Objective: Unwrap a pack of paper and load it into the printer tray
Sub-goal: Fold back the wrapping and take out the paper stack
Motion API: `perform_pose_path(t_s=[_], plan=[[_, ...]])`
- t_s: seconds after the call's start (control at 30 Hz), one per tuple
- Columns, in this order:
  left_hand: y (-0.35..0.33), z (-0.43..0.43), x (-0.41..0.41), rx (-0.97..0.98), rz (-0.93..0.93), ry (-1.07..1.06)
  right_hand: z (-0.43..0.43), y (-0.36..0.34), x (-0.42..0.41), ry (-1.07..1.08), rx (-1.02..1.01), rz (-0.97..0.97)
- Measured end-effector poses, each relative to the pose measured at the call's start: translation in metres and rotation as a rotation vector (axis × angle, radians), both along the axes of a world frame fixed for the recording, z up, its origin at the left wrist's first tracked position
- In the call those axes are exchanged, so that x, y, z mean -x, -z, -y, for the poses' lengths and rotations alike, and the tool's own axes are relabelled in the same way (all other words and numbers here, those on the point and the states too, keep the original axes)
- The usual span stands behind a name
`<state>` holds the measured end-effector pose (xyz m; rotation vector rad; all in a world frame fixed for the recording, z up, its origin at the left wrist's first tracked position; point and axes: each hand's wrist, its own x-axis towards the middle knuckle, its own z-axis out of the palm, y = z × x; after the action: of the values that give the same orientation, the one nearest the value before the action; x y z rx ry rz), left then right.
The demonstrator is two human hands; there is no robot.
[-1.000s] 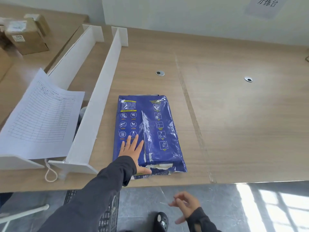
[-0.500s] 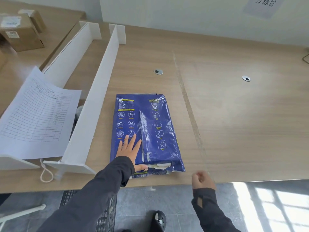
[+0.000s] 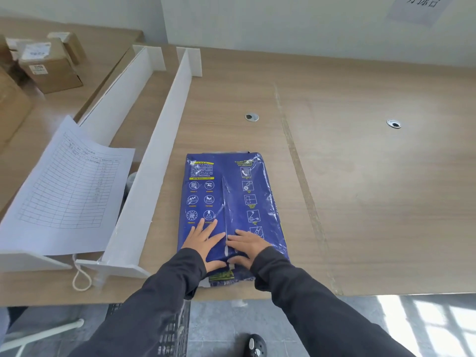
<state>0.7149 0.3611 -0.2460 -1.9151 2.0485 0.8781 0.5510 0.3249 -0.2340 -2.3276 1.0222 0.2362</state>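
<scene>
A pack of paper (image 3: 231,191) in a glossy blue wrapper with white icons lies flat on the wooden table (image 3: 360,202), its near end at the table's front edge. My left hand (image 3: 204,240) rests flat on the wrapper's near left part, fingers spread. My right hand (image 3: 248,244) lies flat on the near right part, fingertips at the wrapper's centre seam. Both thumbs sit at the near end, where a bit of white shows through the wrapper. No printer or tray is in view.
Two long white divider boards (image 3: 159,155) stand on the table left of the pack. A printed form sheet (image 3: 67,191) drapes over them. Cardboard boxes (image 3: 49,65) sit at the far left. Two cable grommets (image 3: 251,116) are in the tabletop. A white cord (image 3: 81,279) loops near the front edge.
My right hand rose from below the table edge and landed flat on the pack beside my left hand. The left hand stayed on the wrapper.
</scene>
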Motion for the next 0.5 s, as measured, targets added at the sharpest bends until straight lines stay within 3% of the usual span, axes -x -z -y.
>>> perform_pose_path(t_s=[0.17, 0.3, 0.4, 0.5], plan=[[-0.008, -0.003, -0.006, 0.150, -0.228, -0.279, 0.003, -0.015, 0.008, 0.363, 0.086, 0.366], [-0.019, 0.001, -0.016, 0.309, -0.249, -0.357, 0.029, -0.026, 0.014, 0.527, 0.138, 0.387], [-0.025, -0.002, -0.032, 0.277, -0.113, -0.583, 0.047, -0.026, 0.034, 0.656, 0.262, 0.419], [-0.021, 0.002, -0.040, 0.285, 0.020, -0.554, 0.069, -0.024, 0.057, 0.813, 0.200, 0.316]])
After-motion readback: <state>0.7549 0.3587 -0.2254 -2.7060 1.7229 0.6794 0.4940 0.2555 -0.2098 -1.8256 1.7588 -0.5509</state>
